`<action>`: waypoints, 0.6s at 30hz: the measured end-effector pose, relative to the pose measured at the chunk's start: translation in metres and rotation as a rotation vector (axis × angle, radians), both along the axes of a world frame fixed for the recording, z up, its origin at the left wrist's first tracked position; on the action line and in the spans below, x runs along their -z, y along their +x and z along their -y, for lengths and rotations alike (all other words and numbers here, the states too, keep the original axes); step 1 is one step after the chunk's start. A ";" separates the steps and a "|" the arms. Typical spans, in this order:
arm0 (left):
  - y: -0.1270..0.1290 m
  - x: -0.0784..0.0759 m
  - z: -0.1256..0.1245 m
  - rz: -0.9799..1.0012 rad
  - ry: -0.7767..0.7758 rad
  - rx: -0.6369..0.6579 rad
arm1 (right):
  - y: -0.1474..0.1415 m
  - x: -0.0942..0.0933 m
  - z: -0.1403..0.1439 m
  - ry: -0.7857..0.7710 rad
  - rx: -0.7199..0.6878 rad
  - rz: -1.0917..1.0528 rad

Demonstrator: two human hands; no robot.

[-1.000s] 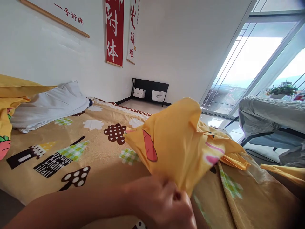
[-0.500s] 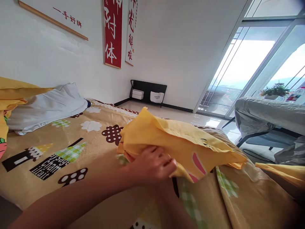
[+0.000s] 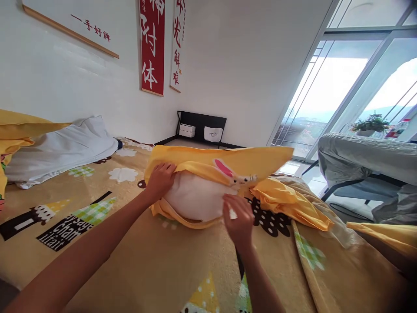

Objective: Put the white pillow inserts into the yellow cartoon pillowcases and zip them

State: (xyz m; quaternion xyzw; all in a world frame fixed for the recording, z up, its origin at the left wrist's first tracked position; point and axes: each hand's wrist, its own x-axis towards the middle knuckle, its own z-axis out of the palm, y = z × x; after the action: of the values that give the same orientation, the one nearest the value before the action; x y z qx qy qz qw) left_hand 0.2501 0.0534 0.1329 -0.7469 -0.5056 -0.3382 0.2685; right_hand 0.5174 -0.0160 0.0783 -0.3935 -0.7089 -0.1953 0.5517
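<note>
I see the left hand point(image 3: 161, 179) gripping the upper edge of the yellow pillowcase point(image 3: 247, 161), fingers curled over the fabric at its opening. The right hand point(image 3: 240, 216) rests against the white pillow point(image 3: 195, 198), fingers loosely together on its lower right side. The pillow sits partly inside the pillowcase, in the middle of the bed point(image 3: 137, 261). A second white pillow point(image 3: 61, 145) lies near the wall, well apart.
</note>
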 end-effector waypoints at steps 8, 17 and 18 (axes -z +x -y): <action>0.012 0.014 0.028 -0.258 0.080 0.351 | 0.059 0.035 -0.041 -0.390 0.253 -0.357; 0.034 0.024 0.087 -0.340 0.170 0.781 | 0.065 0.058 -0.052 -0.489 0.300 -0.466; 0.035 0.027 0.094 -0.363 0.169 0.825 | 0.069 0.062 -0.052 -0.476 0.293 -0.485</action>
State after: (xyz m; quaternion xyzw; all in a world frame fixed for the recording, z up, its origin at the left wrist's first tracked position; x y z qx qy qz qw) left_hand 0.2853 -0.0402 0.1056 -0.9086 -0.0814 -0.3203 0.2556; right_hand 0.5861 0.0365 0.0167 -0.6429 -0.5194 -0.0029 0.5629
